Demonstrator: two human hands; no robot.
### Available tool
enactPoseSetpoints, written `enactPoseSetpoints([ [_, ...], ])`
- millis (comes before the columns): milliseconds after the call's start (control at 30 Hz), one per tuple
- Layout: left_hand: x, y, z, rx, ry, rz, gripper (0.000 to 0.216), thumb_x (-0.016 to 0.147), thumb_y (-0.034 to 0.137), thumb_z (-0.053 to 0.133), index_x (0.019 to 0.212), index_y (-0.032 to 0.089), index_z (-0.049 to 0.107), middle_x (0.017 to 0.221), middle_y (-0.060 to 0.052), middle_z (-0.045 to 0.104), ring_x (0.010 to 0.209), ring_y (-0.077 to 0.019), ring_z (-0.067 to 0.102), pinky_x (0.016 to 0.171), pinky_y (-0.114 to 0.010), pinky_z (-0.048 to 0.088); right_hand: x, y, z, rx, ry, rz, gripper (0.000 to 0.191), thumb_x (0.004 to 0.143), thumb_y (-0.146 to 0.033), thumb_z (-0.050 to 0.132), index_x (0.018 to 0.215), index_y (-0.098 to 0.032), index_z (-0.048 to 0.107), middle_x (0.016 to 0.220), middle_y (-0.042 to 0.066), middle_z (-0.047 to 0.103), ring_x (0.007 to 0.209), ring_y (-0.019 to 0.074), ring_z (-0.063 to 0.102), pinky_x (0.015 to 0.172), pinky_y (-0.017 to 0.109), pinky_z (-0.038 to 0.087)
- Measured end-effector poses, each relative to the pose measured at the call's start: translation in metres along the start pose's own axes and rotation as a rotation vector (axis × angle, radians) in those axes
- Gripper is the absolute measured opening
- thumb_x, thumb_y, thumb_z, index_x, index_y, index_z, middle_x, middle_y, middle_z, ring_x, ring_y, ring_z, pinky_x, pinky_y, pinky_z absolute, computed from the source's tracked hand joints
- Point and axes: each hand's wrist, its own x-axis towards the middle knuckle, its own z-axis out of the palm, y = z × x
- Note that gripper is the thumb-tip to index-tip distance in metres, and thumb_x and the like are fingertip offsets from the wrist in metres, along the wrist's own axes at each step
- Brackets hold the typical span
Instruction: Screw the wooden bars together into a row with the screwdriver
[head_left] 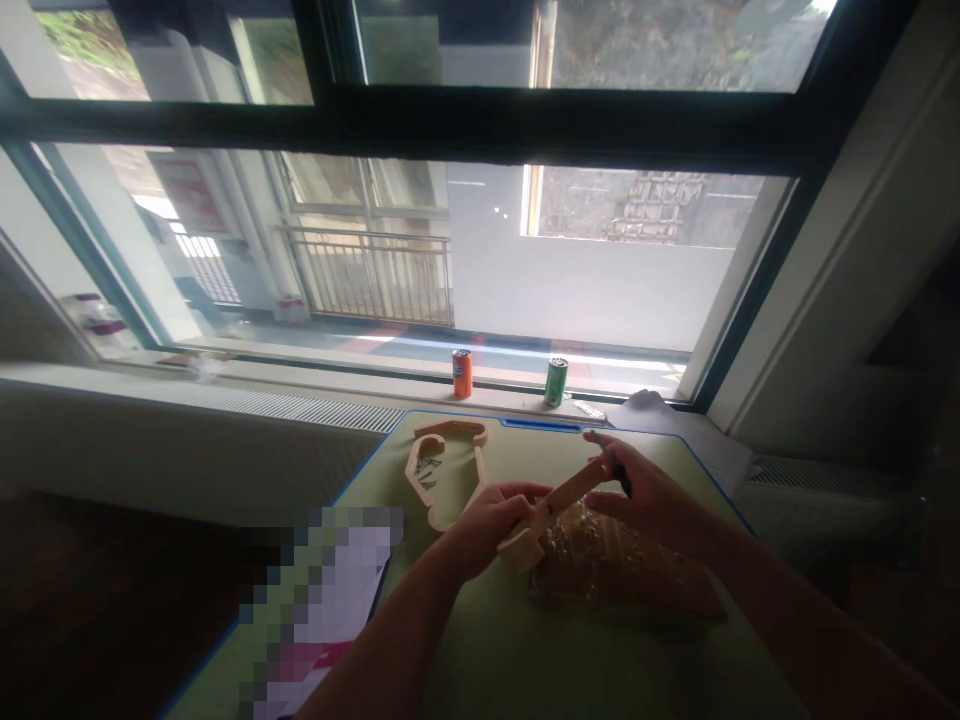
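My left hand [499, 515] grips a light wooden piece [574, 492], a flat bar that slants up to the right with a blocky lower end. Close to the bar's upper end, my right hand [637, 485] holds a slim dark tool [619, 472]; its exact kind is hard to make out. Beneath the hands lies a brown wooden board [637, 595], with clear plastic packaging [577, 560] and small bits on it. Beyond my left hand, curved wooden parts [412, 465] lie around several small screws [426, 470].
The light green table [525, 455] has a blue edge and stands against the windowsill. An orange can [462, 375] and a green can [556, 383] stand on the sill. Grey cloth or paper [652, 412] lies at the right back. Papers [337, 590], partly blurred out, lie at the left.
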Motion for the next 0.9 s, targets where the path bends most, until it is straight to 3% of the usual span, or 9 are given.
enactPoseSetpoints([
  [100, 0.001, -0.001, -0.002, -0.055, 0.005, -0.039, 0.039, 0.067, 0.018, 0.052, 0.104, 0.012, 0.062, 0.080, -0.005, 0.063, 0.065, -0.0105, 0.054, 0.057, -0.021, 0.040, 0.020, -0.003, 0.012, -0.007, -0.131, -0.001, 0.022, 0.071, -0.035, 0.060, 0.085, -0.019, 0.054, 0.079, 0.003, 0.060, 0.066, 0.0151, 0.057, 0.058, 0.027, 0.046],
  [167, 0.001, 0.002, -0.003, -0.220, 0.066, 0.010, 0.037, 0.071, 0.025, 0.050, 0.104, 0.012, 0.061, 0.076, -0.004, 0.061, 0.063, -0.0102, 0.054, 0.057, -0.021, 0.042, 0.027, 0.001, 0.014, 0.055, -0.134, 0.057, 0.018, 0.073, -0.034, 0.058, 0.073, -0.019, 0.049, 0.070, 0.000, 0.059, 0.055, 0.0125, 0.055, 0.049, 0.025, 0.044],
  [300, -0.004, 0.010, 0.002, -0.535, 0.113, 0.212, 0.040, 0.075, 0.029, 0.041, 0.109, 0.016, 0.056, 0.094, -0.006, 0.062, 0.089, -0.0191, 0.058, 0.082, -0.034, 0.046, 0.032, 0.008, 0.009, 0.218, 0.046, 0.180, 0.027, 0.074, -0.036, 0.056, 0.066, -0.021, 0.036, 0.065, -0.003, 0.054, 0.052, 0.0129, 0.058, 0.046, 0.025, 0.047],
  [400, -0.006, 0.011, 0.013, -0.462, 0.161, 0.358, 0.035, 0.075, 0.023, 0.043, 0.108, 0.020, 0.055, 0.110, -0.004, 0.060, 0.109, -0.0212, 0.051, 0.095, -0.035, 0.040, 0.026, 0.003, 0.006, 0.225, 0.160, 0.225, 0.026, 0.077, -0.039, 0.052, 0.067, -0.021, 0.036, 0.070, -0.001, 0.055, 0.059, 0.0146, 0.061, 0.051, 0.026, 0.050],
  [467, -0.003, 0.009, 0.019, -0.388, 0.308, 0.367, 0.029, 0.078, 0.022, 0.048, 0.106, 0.024, 0.054, 0.109, -0.001, 0.061, 0.109, -0.0191, 0.052, 0.096, -0.033, 0.040, 0.017, -0.006, 0.005, 0.201, 0.052, 0.238, 0.023, 0.078, -0.039, 0.050, 0.070, -0.020, 0.040, 0.071, -0.001, 0.056, 0.058, 0.0137, 0.060, 0.049, 0.025, 0.049],
  [533, 0.003, 0.006, 0.020, -0.334, 0.403, 0.317, 0.025, 0.079, 0.027, 0.052, 0.104, 0.026, 0.052, 0.103, -0.001, 0.063, 0.101, -0.0186, 0.057, 0.091, -0.034, 0.045, 0.007, -0.015, 0.006, 0.159, -0.185, 0.229, 0.022, 0.078, -0.039, 0.051, 0.069, -0.019, 0.044, 0.066, -0.001, 0.055, 0.053, 0.0120, 0.057, 0.045, 0.022, 0.046],
  [633, 0.012, 0.000, 0.016, -0.246, 0.374, 0.247, 0.025, 0.079, 0.033, 0.053, 0.101, 0.023, 0.051, 0.097, -0.003, 0.065, 0.085, -0.0195, 0.063, 0.079, -0.037, 0.050, 0.002, -0.021, 0.011, 0.234, -0.449, 0.240, 0.025, 0.074, -0.039, 0.056, 0.068, -0.019, 0.043, 0.063, -0.002, 0.054, 0.053, 0.0104, 0.056, 0.045, 0.020, 0.045],
  [767, 0.026, -0.009, 0.013, -0.051, 0.364, 0.262, 0.027, 0.078, 0.036, 0.054, 0.098, 0.019, 0.055, 0.091, -0.005, 0.065, 0.084, -0.0220, 0.062, 0.070, -0.034, 0.049, 0.011, -0.008, 0.030, 0.281, -0.367, 0.351, 0.033, 0.076, -0.051, 0.050, 0.072, -0.020, 0.040, 0.057, -0.003, 0.053, 0.046, 0.0106, 0.053, 0.039, 0.021, 0.042],
  [900, 0.035, -0.019, 0.016, 0.144, 0.366, 0.292, 0.027, 0.079, 0.037, 0.051, 0.093, 0.017, 0.062, 0.089, -0.005, 0.065, 0.089, -0.0224, 0.058, 0.074, -0.030, 0.044, 0.012, 0.001, 0.041, 0.277, -0.507, 0.391, 0.032, 0.073, -0.050, 0.054, 0.079, -0.021, 0.042, 0.056, -0.003, 0.055, 0.042, 0.0112, 0.050, 0.037, 0.022, 0.039],
])
